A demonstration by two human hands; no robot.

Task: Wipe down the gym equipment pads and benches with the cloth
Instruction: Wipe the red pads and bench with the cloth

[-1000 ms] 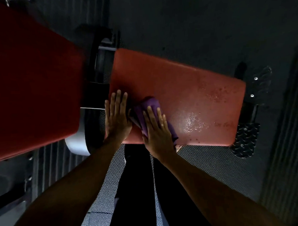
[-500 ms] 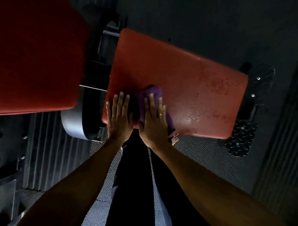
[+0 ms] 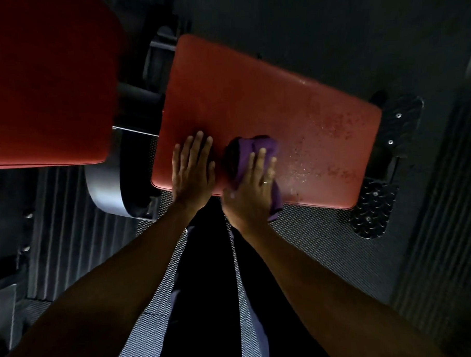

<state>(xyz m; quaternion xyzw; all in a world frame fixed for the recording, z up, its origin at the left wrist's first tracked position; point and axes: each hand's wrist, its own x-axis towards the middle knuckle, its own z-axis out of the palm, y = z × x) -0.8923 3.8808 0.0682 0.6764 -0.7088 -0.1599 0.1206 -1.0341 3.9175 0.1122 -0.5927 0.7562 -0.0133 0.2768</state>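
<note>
A red seat pad fills the middle of the view, with wet droplets on its right half. My right hand presses a bunched purple cloth flat against the pad's near edge. Part of the cloth hangs past the edge under my palm. My left hand lies flat on the pad just left of the cloth, fingers spread, holding nothing. A larger red back pad stands to the left, apart from the seat.
Dark metal frame parts join the two pads. A grey curved bracket sits under the seat's left end. Black treaded foot plates stick out at the right. The floor is textured rubber matting, and my dark-trousered legs stand below.
My right hand has slid the cloth to the right along the pad's near edge, toward the droplets. My left hand stays flat beside it. The view has shifted slightly.
</note>
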